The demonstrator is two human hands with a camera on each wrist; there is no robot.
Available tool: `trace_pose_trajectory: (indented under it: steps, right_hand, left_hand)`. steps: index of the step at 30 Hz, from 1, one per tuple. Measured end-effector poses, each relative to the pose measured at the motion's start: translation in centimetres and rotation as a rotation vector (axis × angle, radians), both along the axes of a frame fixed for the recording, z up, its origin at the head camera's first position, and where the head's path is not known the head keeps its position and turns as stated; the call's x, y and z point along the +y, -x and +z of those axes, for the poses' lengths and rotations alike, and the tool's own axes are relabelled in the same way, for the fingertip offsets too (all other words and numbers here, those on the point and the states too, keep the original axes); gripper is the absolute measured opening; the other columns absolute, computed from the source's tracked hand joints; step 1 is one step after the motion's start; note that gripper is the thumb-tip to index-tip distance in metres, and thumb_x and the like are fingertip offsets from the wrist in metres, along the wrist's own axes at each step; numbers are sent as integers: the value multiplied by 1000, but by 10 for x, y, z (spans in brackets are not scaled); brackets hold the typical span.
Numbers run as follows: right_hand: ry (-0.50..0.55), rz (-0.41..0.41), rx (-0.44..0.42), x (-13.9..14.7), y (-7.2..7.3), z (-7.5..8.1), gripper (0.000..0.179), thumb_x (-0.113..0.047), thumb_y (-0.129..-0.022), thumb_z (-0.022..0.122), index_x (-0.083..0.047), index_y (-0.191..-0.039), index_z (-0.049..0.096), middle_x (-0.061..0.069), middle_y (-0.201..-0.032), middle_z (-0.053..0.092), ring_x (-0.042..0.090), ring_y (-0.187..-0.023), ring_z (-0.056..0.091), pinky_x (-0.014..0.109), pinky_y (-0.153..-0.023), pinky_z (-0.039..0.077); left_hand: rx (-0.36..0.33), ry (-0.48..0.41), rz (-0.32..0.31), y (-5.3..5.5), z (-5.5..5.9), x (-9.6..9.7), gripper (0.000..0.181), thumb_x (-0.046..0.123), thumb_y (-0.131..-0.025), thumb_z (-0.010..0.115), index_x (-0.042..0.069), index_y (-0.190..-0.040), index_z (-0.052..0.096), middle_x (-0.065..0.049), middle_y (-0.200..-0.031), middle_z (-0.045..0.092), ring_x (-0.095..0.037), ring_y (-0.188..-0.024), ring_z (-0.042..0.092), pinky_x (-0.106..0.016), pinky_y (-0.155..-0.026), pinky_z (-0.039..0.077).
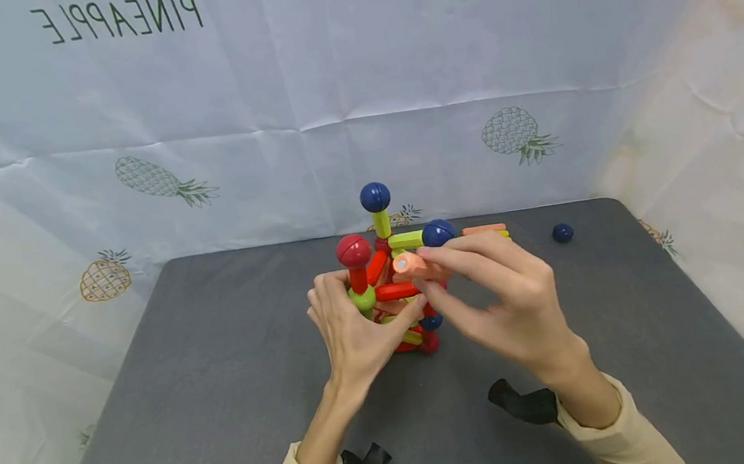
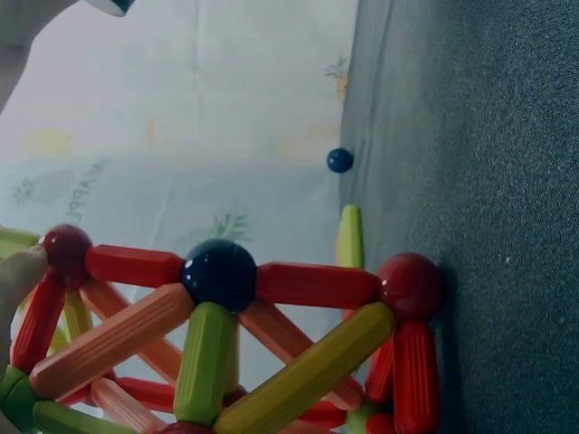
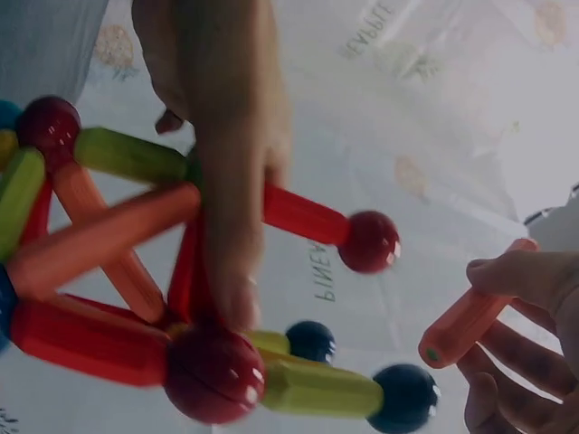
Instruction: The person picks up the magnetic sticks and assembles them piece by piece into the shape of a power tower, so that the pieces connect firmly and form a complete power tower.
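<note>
My left hand (image 1: 350, 338) grips the upper part of a magnetic ball-and-rod structure (image 1: 397, 290), with the thumb on a red ball (image 3: 214, 372). Red, blue and green balls join red, orange and yellow-green rods into a frame, clearly seen in the left wrist view. A red ball (image 1: 353, 251) and a blue ball (image 1: 375, 197) top two upright rods. Between thumb and fingers, my right hand (image 1: 514, 300) pinches an orange magnetic rod (image 3: 475, 312), held apart from the structure in the right wrist view. One yellow-green rod (image 3: 321, 389) sticks out sideways, ending in a blue ball (image 3: 403, 399).
Loose rods (image 1: 484, 229) lie behind the structure near the far edge of the dark grey table (image 1: 238, 385). To their right rests a single blue ball (image 1: 562, 232). White cloth (image 1: 325, 61) with pineapple prints hangs behind. Black straps (image 1: 525, 403) show near both sleeves.
</note>
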State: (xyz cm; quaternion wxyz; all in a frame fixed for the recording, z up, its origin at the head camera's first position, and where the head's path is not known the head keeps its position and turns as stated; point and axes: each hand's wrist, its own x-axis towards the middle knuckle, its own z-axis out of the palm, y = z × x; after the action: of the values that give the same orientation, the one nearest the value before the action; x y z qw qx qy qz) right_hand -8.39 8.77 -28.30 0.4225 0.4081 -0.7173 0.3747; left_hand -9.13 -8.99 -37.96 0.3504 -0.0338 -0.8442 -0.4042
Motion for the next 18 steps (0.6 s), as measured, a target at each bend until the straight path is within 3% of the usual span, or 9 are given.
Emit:
trace_pose_trajectory:
  steps: [3,7,13,18]
  right_hand:
    - [-84,-14,-32,-7,0,-6,22,-17,-89,79,-4,-106,78,9,-95,74,17,-82,67,27,-76,55]
    - [-165,-77,-65,-15,0,-14,42,-3,-70,91,-4,-110,78,8,-94,75,18,-82,69,28,-65,56]
    - [-216,-201,-81,-21,2,-21,44,-8,-71,92,-5,-113,78,9,-91,77,20,-78,72,31,-63,59]
    - [-246,-279,-97,-24,2,-24,41,-11,-75,90,-6,-114,78,7,-87,77,17,-68,70,27,-56,55]
  left_hand:
    - [41,17,-25,1,-2,-4,67,44,-70,87,5,-111,51,-11,-100,51,-22,-91,42,-36,-78,25]
    - [79,21,-71,1,-2,-10,61,38,-72,86,4,-109,51,-12,-98,53,-22,-91,44,-36,-79,30]
    - [85,4,-106,1,-1,-15,57,35,-72,87,4,-106,53,-11,-95,54,-21,-91,47,-36,-79,36]
    - [78,-9,-113,1,-1,-15,53,34,-74,86,5,-105,54,-10,-95,54,-20,-91,47,-36,-79,36]
